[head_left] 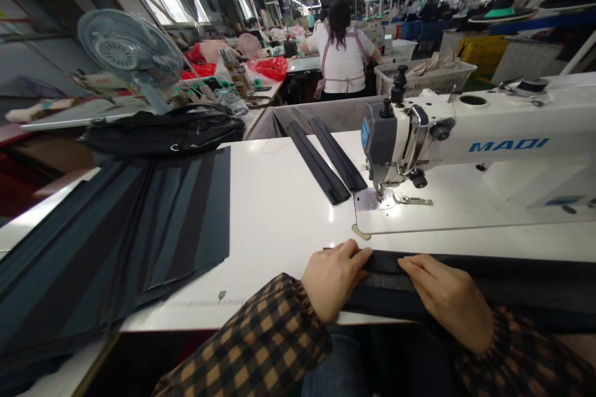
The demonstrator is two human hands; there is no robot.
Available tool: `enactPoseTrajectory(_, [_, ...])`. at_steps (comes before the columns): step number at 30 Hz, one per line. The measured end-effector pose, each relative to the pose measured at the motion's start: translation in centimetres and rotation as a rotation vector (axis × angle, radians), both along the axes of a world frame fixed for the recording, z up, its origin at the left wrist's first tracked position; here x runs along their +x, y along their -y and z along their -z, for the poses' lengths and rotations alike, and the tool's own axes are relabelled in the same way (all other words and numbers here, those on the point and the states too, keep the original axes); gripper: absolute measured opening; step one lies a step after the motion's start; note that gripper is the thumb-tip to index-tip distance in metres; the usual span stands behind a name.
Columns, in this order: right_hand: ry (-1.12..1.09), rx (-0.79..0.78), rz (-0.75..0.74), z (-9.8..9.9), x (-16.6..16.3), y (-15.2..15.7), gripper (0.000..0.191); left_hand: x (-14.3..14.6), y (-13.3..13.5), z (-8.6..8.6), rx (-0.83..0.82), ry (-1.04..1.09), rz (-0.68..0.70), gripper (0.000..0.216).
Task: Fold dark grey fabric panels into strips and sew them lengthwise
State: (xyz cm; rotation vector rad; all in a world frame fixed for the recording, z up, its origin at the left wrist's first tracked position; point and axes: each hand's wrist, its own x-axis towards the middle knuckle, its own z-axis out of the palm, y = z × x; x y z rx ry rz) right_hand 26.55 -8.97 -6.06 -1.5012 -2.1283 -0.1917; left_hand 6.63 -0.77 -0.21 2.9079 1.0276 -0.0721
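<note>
While the left hand (pixel 335 279) and right hand (pixel 451 298) pinch the folded edge of the dark cloth (pixel 388 304), best keep that fold flat between them; it lies on the table (pixel 270 217), at six o'clock from the sewing machine (pixel 465 142).

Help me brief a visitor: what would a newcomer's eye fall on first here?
Probably the big white sewing machine with blue lettering, on the right. In the foreground, the left hand and right hand hold a long dark cloth along the near edge of the table. Dark panels cover the left side, with a large fan farther back.
</note>
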Motion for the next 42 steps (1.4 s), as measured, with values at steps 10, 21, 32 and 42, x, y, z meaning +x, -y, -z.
enactPoseTrajectory(10, [0.217,-0.011,-0.226,0.4,1.3,0.3,0.032,-0.9,0.3,1.7,0.031,0.106,0.105,0.027])
enactPoseTrajectory(21, [0.354,-0.153,0.024,-2.0,-1.9,-0.1,0.031,-1.1,0.0,2.1,0.046,0.102,0.184,0.027])
enactPoseTrajectory(32, [0.403,-0.058,-0.200,-2.0,-0.3,-0.5,0.028,-2.6,-1.2,2.2,-0.220,0.281,0.197,0.026])
enactPoseTrajectory(42, [0.285,-0.260,-0.262,-2.9,0.5,-0.7,0.024,0.5,-7.5,1.2,-0.729,0.178,0.406,0.022])
